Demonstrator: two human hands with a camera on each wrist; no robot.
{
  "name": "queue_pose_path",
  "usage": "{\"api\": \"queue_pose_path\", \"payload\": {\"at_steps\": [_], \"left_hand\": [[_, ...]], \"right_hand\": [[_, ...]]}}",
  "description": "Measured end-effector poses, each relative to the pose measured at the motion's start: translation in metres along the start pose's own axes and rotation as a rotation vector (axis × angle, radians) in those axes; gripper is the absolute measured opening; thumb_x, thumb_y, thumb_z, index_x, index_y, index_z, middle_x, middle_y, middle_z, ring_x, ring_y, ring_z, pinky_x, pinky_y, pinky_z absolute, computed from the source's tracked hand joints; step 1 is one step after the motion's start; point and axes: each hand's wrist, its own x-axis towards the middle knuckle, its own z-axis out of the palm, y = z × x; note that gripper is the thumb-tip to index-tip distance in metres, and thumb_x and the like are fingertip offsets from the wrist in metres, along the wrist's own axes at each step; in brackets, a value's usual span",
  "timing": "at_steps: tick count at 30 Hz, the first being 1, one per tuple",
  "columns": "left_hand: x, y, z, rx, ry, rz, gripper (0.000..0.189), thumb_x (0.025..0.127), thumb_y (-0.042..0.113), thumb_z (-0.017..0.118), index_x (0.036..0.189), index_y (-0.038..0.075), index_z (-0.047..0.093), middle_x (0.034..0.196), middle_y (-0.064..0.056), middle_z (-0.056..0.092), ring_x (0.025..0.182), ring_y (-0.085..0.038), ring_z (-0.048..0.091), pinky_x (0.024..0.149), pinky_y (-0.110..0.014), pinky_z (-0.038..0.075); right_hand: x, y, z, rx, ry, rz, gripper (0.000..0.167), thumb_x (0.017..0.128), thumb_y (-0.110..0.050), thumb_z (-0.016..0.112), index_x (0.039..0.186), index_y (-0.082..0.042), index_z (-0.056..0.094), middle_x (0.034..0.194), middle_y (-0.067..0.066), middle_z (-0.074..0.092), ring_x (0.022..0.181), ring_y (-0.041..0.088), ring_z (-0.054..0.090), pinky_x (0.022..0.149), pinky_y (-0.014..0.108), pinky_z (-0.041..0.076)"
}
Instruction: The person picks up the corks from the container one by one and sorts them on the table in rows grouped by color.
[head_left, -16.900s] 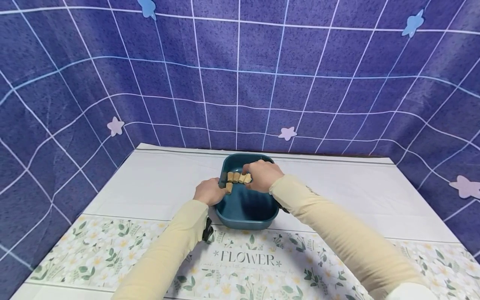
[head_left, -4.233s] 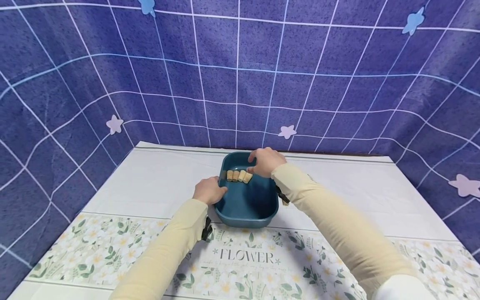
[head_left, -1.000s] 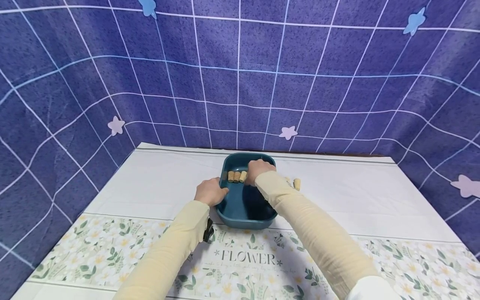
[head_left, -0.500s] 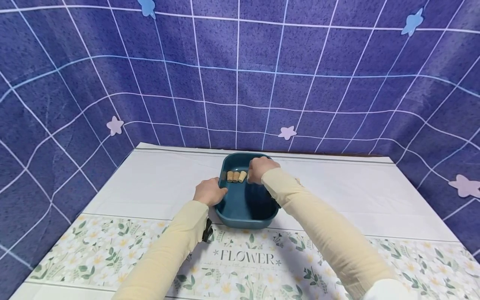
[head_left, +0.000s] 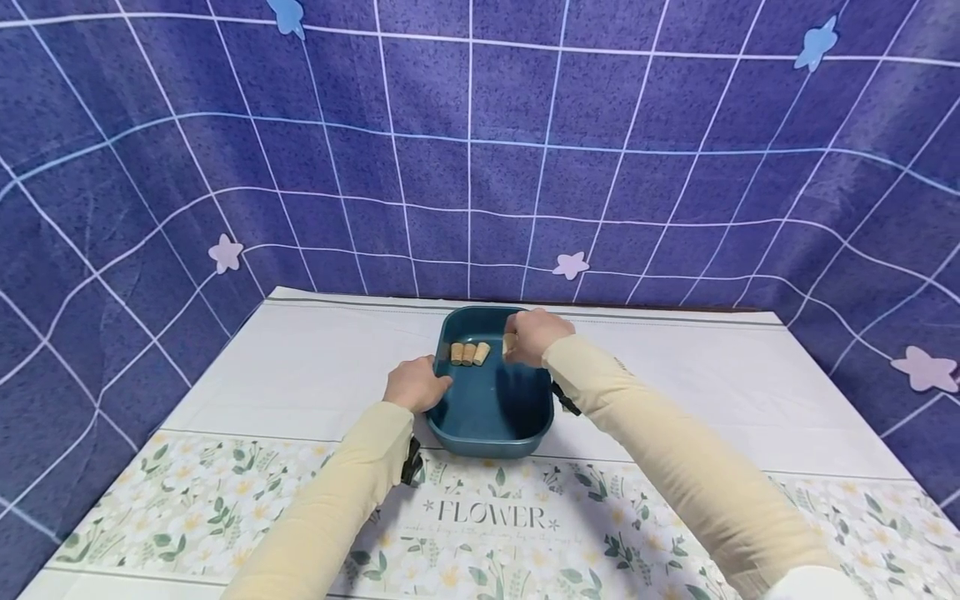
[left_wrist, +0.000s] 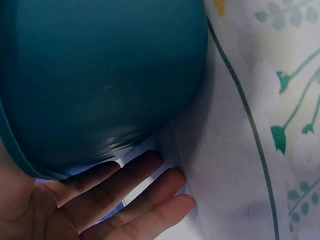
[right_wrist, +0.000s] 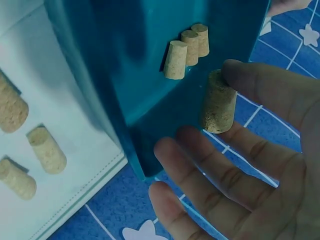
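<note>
A dark teal plastic tub (head_left: 487,408) stands on the table. My left hand (head_left: 416,385) grips its left wall, the thumb over the rim and the fingers (left_wrist: 135,187) along the outside in the left wrist view. Over the tub's right side, my right hand (head_left: 537,336) pinches a cork stopper (right_wrist: 219,106) between thumb and finger, the other fingers spread. Three more corks (head_left: 468,354) stand side by side inside the tub towards the back left, apart from the held one.
Beyond the tub's right wall, several corks (right_wrist: 47,150) lie on the white tablecloth (head_left: 690,383), mostly hidden by my right arm in the head view. A blue gridded curtain (head_left: 480,167) with stars hangs behind and at both sides. Floral print with lettering covers the front.
My right hand has taken hold of a fourth cork and drawn it to the right, away from the row. Earlier the tub held several more. The left hand stays on the wall.
</note>
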Motion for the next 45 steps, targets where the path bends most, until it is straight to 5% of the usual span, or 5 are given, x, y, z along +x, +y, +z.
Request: {"api": "queue_pose_path", "payload": {"at_steps": [15, 25, 45], "left_hand": [[0.001, 0.0, -0.001, 0.002, -0.005, 0.005, 0.043, 0.101, 0.022, 0.058, 0.131, -0.007, 0.061, 0.12, -0.025, 0.068, 0.111, -0.041, 0.065, 0.098, -0.052, 0.05], [0.002, 0.0, 0.0, -0.006, -0.009, -0.004, 0.047, 0.102, 0.022, 0.057, 0.138, -0.008, 0.057, 0.126, -0.027, 0.065, 0.116, -0.043, 0.063, 0.101, -0.053, 0.049], [0.0, 0.002, -0.001, -0.016, -0.014, -0.027, 0.047, 0.102, 0.022, 0.058, 0.138, -0.008, 0.057, 0.126, -0.026, 0.065, 0.117, -0.042, 0.063, 0.1, -0.052, 0.05]], "right_hand": [[-0.016, 0.023, -0.009, -0.02, 0.03, -0.027, 0.047, 0.092, -0.029, 0.077, 0.134, -0.011, 0.066, 0.125, 0.013, 0.069, 0.117, 0.031, 0.063, 0.093, 0.047, 0.053], [-0.021, 0.044, -0.009, -0.004, 0.058, -0.042, 0.046, 0.089, -0.025, 0.079, 0.131, -0.009, 0.068, 0.09, 0.007, 0.07, 0.093, 0.026, 0.066, 0.084, 0.046, 0.055], [-0.038, 0.081, -0.01, 0.037, 0.05, -0.018, 0.047, 0.091, -0.02, 0.076, 0.132, -0.001, 0.063, 0.107, 0.017, 0.072, 0.102, 0.033, 0.067, 0.086, 0.049, 0.054]]}}
